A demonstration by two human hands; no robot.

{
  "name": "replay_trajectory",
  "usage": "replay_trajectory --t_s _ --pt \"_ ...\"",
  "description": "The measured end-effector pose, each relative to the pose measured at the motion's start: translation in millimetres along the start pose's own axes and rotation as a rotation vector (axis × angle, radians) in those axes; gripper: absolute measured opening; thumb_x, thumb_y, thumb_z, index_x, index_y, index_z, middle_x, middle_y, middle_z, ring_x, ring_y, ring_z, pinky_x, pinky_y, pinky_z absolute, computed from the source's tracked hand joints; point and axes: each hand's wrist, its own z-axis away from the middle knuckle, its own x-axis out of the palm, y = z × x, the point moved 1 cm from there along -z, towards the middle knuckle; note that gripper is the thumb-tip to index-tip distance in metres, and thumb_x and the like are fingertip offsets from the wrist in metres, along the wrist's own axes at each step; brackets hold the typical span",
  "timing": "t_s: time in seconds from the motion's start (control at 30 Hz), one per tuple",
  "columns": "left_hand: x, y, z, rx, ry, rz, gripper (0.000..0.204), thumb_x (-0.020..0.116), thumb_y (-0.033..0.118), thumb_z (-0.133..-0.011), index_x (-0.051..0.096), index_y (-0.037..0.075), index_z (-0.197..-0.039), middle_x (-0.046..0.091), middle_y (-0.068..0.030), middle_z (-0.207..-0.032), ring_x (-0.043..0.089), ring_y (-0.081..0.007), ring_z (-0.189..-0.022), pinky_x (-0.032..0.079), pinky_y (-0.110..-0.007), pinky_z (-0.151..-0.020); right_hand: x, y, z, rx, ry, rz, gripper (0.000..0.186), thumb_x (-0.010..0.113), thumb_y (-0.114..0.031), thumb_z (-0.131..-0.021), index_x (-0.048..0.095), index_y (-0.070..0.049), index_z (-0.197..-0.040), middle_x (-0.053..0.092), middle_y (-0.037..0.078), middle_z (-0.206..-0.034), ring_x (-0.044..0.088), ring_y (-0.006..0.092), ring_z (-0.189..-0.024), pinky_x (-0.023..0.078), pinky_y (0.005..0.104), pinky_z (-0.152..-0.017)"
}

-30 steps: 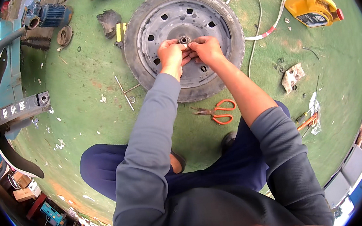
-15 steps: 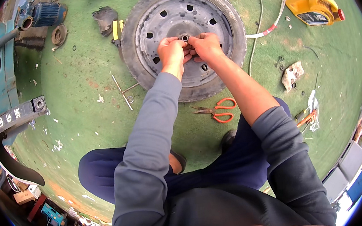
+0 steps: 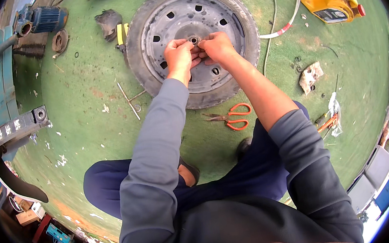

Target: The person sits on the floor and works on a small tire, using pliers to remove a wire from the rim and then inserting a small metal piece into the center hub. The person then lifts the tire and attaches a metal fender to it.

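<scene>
A wheel [image 3: 187, 20], a black tyre on a grey steel rim with holes around it, lies flat on the green floor in front of me. At its centre a small round metal hub [image 3: 194, 40] shows between my hands. My left hand [image 3: 179, 58] is closed at the hub's left side, thumb and forefinger pinched close to it. From the right, my right hand [image 3: 218, 50] is closed too, its fingertips almost meeting the left ones just below the hub. Whatever small part the fingers grip is hidden.
Orange-handled pliers [image 3: 232, 117] lie between the wheel and my feet. A T-shaped metal wrench [image 3: 129, 100] is left of the wheel. To the right are a yellow jug [image 3: 331, 5], a cable [image 3: 269, 51] and a dirty rag [image 3: 310, 76]. A blue motor [image 3: 46, 18] stands far left.
The view has shifted slightly, so the wheel and floor items appear a little to the left. Both hands stay closed at the hub, with their fingertips moving only slightly.
</scene>
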Motion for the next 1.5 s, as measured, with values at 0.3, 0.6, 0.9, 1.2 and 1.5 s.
replay_trajectory --t_s 0.3,0.6,0.9,1.2,1.5 --pt "8 3 -1 -0.004 0.028 -0.044 0.022 0.056 0.006 -0.094 0.047 0.004 -0.114 0.069 -0.0171 -0.097 0.073 -0.0298 -0.083 0.061 -0.047 -0.08 -11 -12 1 -0.063 -0.035 0.145 0.023 0.07 -0.016 -0.088 0.072 0.007 -0.086 0.074 0.014 -0.08 0.074 0.0227 -0.065 0.061 0.0387 -0.054" --pt "4 7 2 -0.031 -0.024 -0.057 0.028 0.055 0.008 -0.096 0.046 0.003 -0.122 0.068 -0.0202 -0.107 0.071 -0.0339 -0.097 0.059 -0.052 -0.089 -15 -19 -2 -0.002 -0.079 0.095 0.025 0.071 -0.019 -0.087 0.072 0.005 -0.08 0.073 0.014 -0.073 0.073 0.0241 -0.063 0.06 0.0386 -0.052" --pt "-10 9 -6 -0.04 -0.12 -0.051 0.024 0.055 0.009 -0.096 0.047 0.003 -0.118 0.068 -0.0218 -0.108 0.071 -0.0366 -0.101 0.058 -0.052 -0.09 -15 -33 1 -0.255 -0.04 0.533 0.028 0.07 -0.021 -0.085 0.073 0.008 -0.082 0.073 0.018 -0.073 0.073 0.0269 -0.061 0.06 0.0379 -0.056" --pt "-10 20 -11 0.123 -0.092 -0.505 0.025 0.064 0.018 -0.093 0.058 0.004 -0.113 0.072 -0.0118 -0.093 0.071 -0.0209 -0.073 0.059 -0.038 -0.069 -48 -35 46 -0.595 0.126 0.692 0.027 0.068 -0.023 -0.086 0.076 0.001 -0.096 0.074 0.022 -0.085 0.074 0.0361 -0.081 0.058 0.0446 -0.077" --pt "-6 5 -1 0.921 0.165 -1.095 0.029 0.081 0.022 -0.08 0.074 0.0 -0.098 0.072 -0.0133 -0.09 0.07 -0.0272 -0.08 0.055 -0.039 -0.075 -76 -23 133 -0.548 0.059 0.687 0.028 0.069 -0.026 -0.089 0.075 -0.001 -0.1 0.073 0.024 -0.09 0.07 0.0417 -0.09 0.055 0.048 -0.083"
